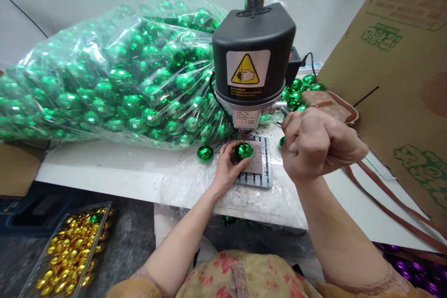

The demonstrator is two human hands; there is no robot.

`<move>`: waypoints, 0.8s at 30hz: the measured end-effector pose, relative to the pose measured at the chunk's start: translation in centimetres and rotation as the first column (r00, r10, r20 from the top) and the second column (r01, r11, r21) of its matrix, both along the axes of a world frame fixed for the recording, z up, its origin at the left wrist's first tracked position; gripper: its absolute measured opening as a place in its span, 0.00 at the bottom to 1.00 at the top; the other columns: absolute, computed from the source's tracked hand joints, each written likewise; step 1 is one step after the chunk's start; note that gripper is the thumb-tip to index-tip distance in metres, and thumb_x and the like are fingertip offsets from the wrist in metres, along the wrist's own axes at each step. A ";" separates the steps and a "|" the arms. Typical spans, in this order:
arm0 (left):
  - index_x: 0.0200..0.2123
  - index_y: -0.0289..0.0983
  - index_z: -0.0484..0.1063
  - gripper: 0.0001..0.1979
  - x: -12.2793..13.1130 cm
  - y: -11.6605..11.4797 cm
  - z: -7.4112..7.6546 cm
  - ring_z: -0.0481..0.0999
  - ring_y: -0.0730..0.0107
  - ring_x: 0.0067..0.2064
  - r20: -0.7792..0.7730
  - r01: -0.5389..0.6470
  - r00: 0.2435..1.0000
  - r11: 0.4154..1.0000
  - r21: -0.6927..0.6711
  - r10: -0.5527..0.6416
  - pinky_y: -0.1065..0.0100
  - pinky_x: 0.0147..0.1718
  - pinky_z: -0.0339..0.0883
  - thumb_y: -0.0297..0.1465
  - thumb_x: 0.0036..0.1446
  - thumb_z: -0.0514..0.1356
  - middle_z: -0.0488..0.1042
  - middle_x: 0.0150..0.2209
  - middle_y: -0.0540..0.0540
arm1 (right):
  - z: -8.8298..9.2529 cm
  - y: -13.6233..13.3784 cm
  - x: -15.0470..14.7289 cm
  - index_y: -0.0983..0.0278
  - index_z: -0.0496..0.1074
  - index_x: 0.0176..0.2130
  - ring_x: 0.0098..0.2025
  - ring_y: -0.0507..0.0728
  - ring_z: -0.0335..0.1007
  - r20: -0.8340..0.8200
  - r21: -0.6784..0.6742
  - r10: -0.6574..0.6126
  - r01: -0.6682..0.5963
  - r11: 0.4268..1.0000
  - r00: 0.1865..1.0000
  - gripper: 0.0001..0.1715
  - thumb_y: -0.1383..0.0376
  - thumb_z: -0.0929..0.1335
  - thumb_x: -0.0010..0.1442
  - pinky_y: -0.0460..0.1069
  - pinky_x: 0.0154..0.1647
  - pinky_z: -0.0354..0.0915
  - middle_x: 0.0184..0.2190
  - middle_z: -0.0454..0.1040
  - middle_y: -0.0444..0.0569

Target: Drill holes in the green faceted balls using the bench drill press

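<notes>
1. Along the bottom edge, a floral garment is seen; at the lower left, gold balls are held in a clear tray, and purple balls are glimpsed at the lower right.
2. Above the white table, the right hand is clenched round the lever, whose end is hidden by the fist.
3. By the left hand, the green ball is grasped between thumb and fingers, over the brown pad on the slotted base, directly under the drill.
4. On the black drill head, a yellow hand-warning triangle is shown on a label; "Attention:" can be read, but the finer lines are too small.
5. Beside the left hand, a loose ball is left; behind, much space is taken up by a bulging clear bag of green balls.
6. At the right, a handbag is partly covered by the fist; beyond, a cardboard box is printed in red and green, its characters not made out.
</notes>
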State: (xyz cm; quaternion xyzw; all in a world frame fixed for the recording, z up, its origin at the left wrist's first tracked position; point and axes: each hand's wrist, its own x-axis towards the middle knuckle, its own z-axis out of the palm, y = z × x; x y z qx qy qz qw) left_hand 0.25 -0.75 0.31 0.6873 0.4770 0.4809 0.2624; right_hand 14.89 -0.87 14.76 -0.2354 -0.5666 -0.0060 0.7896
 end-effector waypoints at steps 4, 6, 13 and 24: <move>0.53 0.40 0.72 0.22 0.0 0.1 0.0 0.73 0.58 0.56 0.001 0.001 1.000 1.000 0.006 -0.001 0.57 0.56 0.67 0.35 0.55 0.70 0.75 0.52 0.42 | -0.4 0.3 -0.3 0.64 0.41 0.20 0.15 0.44 0.46 -0.084 0.186 0.067 -0.051 0.981 0.994 0.30 0.71 0.67 0.58 0.48 0.18 0.42 0.14 0.43 0.39; 0.53 0.40 0.72 0.22 0.0 0.1 0.0 0.73 0.58 0.56 0.004 0.005 1.000 1.000 0.010 -0.005 0.58 0.56 0.67 0.35 0.55 0.70 0.75 0.52 0.42 | -0.5 0.4 -0.4 0.64 0.41 0.20 0.15 0.44 0.46 -0.063 0.173 0.068 -0.056 0.983 0.996 0.30 0.72 0.67 0.58 0.48 0.18 0.42 0.14 0.44 0.39; 0.52 0.40 0.72 0.22 0.0 0.1 0.1 0.72 0.57 0.56 0.018 0.008 1.000 1.000 0.006 -0.008 0.57 0.56 0.67 0.35 0.55 0.70 0.76 0.52 0.42 | -1.0 0.4 0.0 0.64 0.42 0.20 0.17 0.44 0.43 -0.004 0.188 0.051 -0.050 0.981 0.999 0.28 0.72 0.66 0.60 0.48 0.18 0.44 0.14 0.47 0.39; 0.52 0.40 0.72 0.23 0.1 0.1 0.2 0.73 0.57 0.56 0.013 -0.003 1.000 1.000 0.002 0.003 0.56 0.57 0.67 0.36 0.55 0.70 0.76 0.52 0.42 | -1.8 0.6 0.3 0.63 0.42 0.21 0.18 0.43 0.46 0.050 0.222 0.067 -0.076 0.972 0.997 0.26 0.76 0.65 0.56 0.47 0.20 0.48 0.17 0.49 0.38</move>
